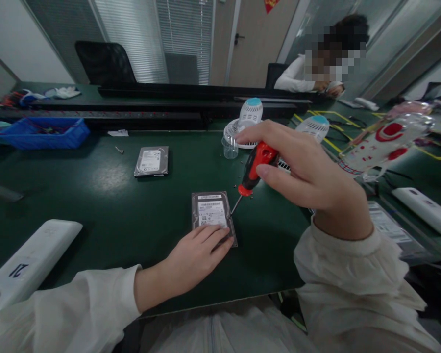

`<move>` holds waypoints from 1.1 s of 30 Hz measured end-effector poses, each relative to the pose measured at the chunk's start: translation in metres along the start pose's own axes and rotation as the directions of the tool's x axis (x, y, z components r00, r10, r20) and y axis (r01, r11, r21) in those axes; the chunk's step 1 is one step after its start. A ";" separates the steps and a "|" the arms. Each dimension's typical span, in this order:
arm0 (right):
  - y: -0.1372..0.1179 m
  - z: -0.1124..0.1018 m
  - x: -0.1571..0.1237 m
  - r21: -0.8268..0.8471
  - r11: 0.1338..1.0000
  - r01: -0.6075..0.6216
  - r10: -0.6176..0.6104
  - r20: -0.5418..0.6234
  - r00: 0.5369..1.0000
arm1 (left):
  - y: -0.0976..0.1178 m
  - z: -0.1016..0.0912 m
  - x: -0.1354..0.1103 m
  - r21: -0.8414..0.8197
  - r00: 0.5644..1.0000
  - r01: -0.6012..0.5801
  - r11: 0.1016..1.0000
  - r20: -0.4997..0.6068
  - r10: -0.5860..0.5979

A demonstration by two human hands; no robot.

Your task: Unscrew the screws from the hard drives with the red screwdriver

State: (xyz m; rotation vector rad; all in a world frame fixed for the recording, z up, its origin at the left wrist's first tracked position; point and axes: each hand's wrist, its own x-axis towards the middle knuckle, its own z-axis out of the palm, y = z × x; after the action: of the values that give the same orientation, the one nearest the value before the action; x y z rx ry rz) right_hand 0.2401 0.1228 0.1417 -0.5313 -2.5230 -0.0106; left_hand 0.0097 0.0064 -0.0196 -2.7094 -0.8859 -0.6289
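Observation:
A hard drive point(211, 208) with a white label lies flat on the dark green table. My left hand point(202, 250) rests on its near part, fingers stretched out flat and covering that end. In my right hand point(301, 164) is a red and black screwdriver point(255, 166), gripped by the handle and tilted. Its thin shaft reaches down to the drive's right edge, where the tip appears to touch. Several tiny screws point(252, 197) are scattered on the table just right of the drive. Farther back to the left lies a second hard drive point(152, 161).
A clear plastic cup point(230, 147) and white fans point(250, 113) stand behind my right hand. At the far left is a blue bin point(46, 132); white power banks point(33, 260) lie left and right. A clear bottle point(387, 142) stands at right. Another person point(297, 76) sits across.

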 end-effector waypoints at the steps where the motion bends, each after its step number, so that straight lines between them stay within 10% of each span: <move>1: 0.000 -0.001 0.000 0.029 1.000 0.010 -0.010 0.010 1.000 | 0.000 0.000 0.000 -0.001 1.000 0.001 1.000 -0.004 -0.001; 33: -0.008 -0.001 0.002 0.044 0.999 0.000 0.001 -0.030 1.000 | -0.001 0.000 -0.001 -0.005 1.000 0.000 1.000 0.015 0.000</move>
State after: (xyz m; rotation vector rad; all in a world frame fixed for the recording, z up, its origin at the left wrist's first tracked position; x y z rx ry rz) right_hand 0.2364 0.1159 0.1440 -0.5101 -2.4877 0.0373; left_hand 0.0090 0.0067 -0.0200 -2.7224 -0.8883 -0.6133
